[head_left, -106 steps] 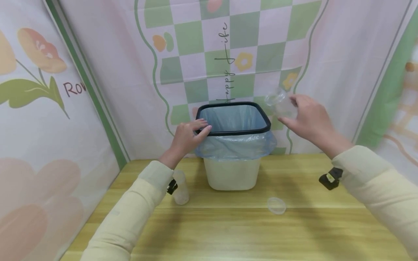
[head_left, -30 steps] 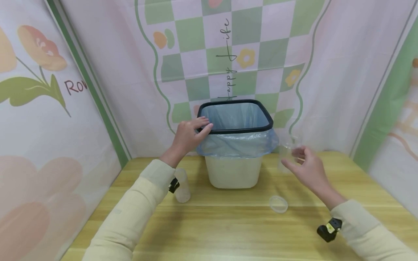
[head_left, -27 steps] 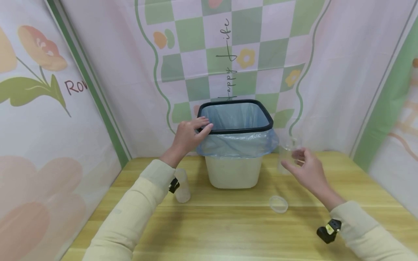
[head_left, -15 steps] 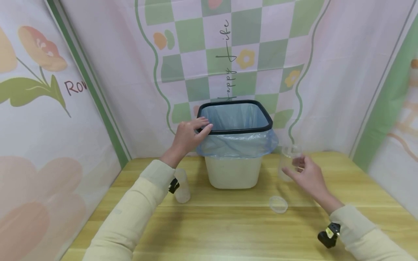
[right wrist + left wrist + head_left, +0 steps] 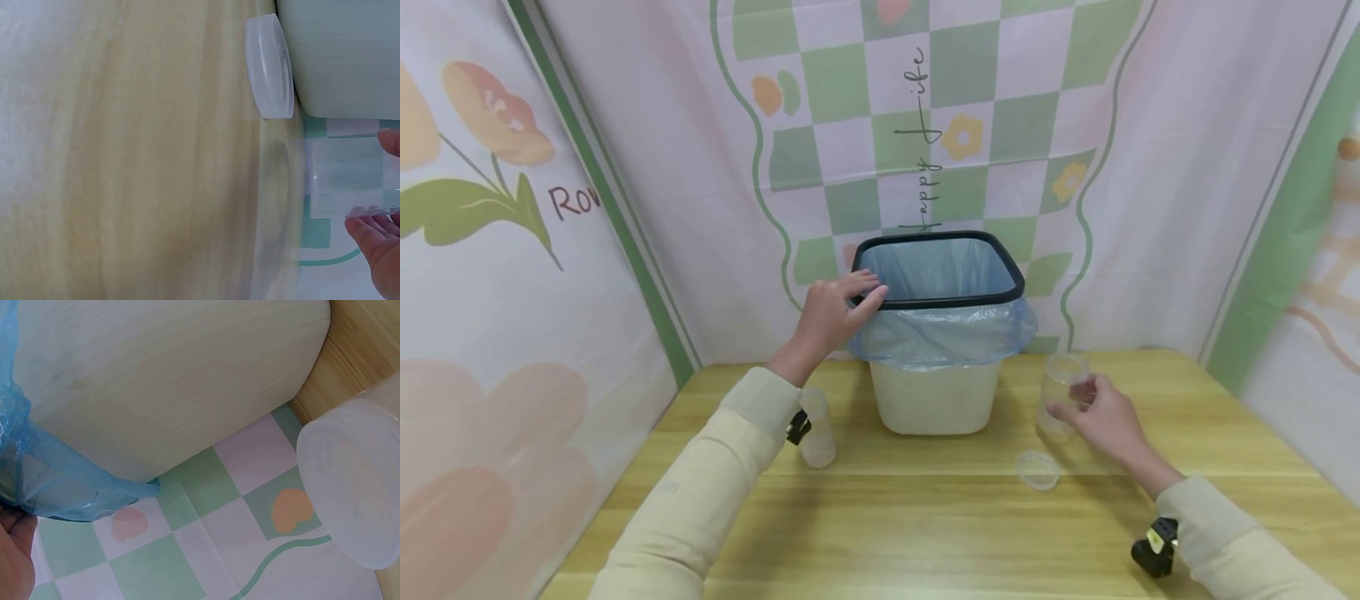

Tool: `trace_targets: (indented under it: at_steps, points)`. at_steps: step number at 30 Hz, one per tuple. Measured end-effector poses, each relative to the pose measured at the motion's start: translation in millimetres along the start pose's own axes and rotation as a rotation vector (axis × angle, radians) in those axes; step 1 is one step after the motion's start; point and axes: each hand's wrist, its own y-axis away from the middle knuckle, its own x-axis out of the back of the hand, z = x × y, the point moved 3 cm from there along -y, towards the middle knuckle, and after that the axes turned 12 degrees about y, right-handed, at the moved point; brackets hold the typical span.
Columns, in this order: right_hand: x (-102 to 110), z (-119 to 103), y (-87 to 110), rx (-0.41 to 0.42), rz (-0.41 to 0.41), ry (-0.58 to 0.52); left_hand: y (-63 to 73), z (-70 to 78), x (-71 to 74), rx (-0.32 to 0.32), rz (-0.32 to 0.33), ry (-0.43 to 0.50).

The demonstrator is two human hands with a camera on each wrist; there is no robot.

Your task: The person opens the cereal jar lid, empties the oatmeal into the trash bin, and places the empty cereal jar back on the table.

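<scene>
My left hand [image 5: 831,317] grips the black rim [image 5: 951,302] of a cream trash bin [image 5: 936,400] at its left corner. A blue bag [image 5: 940,337] lines the bin and hangs over its outside. Right of the bin, my right hand [image 5: 1105,417] holds a clear plastic jar [image 5: 344,172] between thumb and fingers. The jar is upright with its open mouth up, and its base is just above the table. A clear round lid [image 5: 1037,471] lies on the table in front of the jar.
A translucent container [image 5: 818,437] stands left of the bin, partly hidden by the left sleeve and wrist camera; its whitish end [image 5: 350,481] shows large in the left wrist view. Printed cloth [image 5: 655,167] hangs behind and beside the wooden table [image 5: 910,533].
The jar was tilted beside the bin's rim 3.5 seconds ago. My right hand has lowered it upright toward the table, still descending over the last second. The left hand has stayed on the rim.
</scene>
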Motion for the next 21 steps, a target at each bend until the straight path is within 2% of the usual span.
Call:
trace_targets:
  at_steps: [9,21]
  points:
    - [-9.1,6.7,2.2,-0.025,-0.049,-0.018,-0.2,0.6,0.0,0.002,0.000,0.000]
    - [-12.9,10.7,4.8,-0.036,-0.052,-0.013,-0.1,-0.2,0.3,0.010,-0.011,0.005]
